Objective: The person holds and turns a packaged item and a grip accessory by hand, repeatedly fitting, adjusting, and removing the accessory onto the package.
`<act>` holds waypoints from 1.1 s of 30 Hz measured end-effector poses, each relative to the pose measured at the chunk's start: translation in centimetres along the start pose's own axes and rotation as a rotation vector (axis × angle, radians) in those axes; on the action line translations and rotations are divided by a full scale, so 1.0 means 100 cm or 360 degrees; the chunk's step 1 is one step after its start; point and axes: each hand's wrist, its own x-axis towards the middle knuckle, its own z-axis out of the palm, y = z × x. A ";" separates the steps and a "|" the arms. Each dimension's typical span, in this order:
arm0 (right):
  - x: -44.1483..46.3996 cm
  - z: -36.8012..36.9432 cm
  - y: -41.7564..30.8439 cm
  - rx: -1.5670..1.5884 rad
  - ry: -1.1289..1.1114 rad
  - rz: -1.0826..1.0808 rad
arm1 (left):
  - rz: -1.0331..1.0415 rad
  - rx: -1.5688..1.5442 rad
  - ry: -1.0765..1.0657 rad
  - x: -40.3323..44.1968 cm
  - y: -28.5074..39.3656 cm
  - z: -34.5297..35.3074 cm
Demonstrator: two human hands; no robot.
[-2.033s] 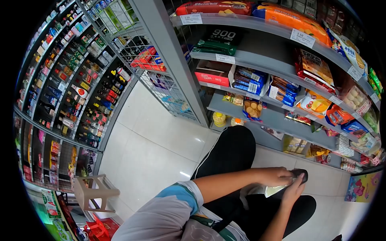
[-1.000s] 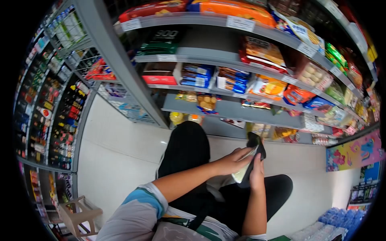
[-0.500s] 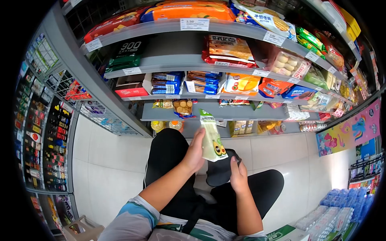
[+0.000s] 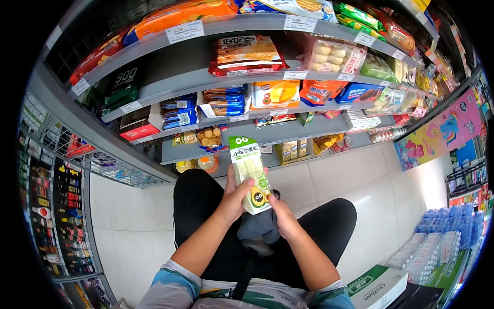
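Observation:
My left hand (image 4: 232,200) is closed round a green-and-white snack packet (image 4: 248,167), thumb across its front. The packet stands nearly upright, its printed face with an avocado character turned towards me. My right hand (image 4: 284,220) grips a dark grey cloth (image 4: 257,226) that hangs below the packet. The right thumb lies at the packet's lower right corner; how the other right fingers are placed is hidden. Both hands are above my lap, between my bent knees.
Ahead, a grey shelf unit (image 4: 206,116) bears biscuit packs, including a red-and-orange pack (image 4: 248,54) and an orange packet (image 4: 275,95). A wire rack (image 4: 103,159) stands left. Bottled water (image 4: 427,247) and a Cestbon carton (image 4: 378,288) are at right on the tiled floor (image 4: 355,177).
The packet has tilted more upright, its printed front now facing me. My right hand has moved left and up to the packet's lower corner, bringing the cloth beneath it. The view has shifted.

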 end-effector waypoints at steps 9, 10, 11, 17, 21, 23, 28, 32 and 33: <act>-0.014 0.014 -0.020 -0.0049 -0.0005 -0.0110 | 0.0057 0.0088 0.0035 0.001 -0.009 0.004; -0.013 0.016 -0.022 -0.0074 0.0038 -0.0218 | 0.0074 0.0187 0.0068 0.002 -0.011 0.003; -0.012 0.016 -0.023 -0.0098 0.0083 -0.0325 | 0.0090 0.0286 0.0102 0.002 -0.012 0.002; -0.010 0.010 -0.025 -0.0402 0.0131 -0.0613 | 0.0083 0.0455 0.0085 0.005 -0.016 0.002; -0.007 0.010 -0.023 -0.0454 0.0231 -0.0789 | 0.0137 0.0568 0.0124 0.010 -0.023 -0.002; -0.003 0.008 -0.019 -0.0663 0.0456 -0.0977 | 0.0099 0.0638 0.0107 0.011 -0.024 -0.004; -0.007 0.009 -0.028 -0.0962 0.0583 -0.1092 | -0.0218 0.0265 0.0078 0.009 -0.015 0.003; -0.009 0.010 -0.029 -0.1359 0.0619 -0.1316 | -0.0179 0.0201 0.0079 0.008 -0.018 0.003; -0.012 0.012 -0.033 -0.1358 0.0619 -0.1314 | -0.0181 0.0201 0.0081 0.007 -0.018 0.004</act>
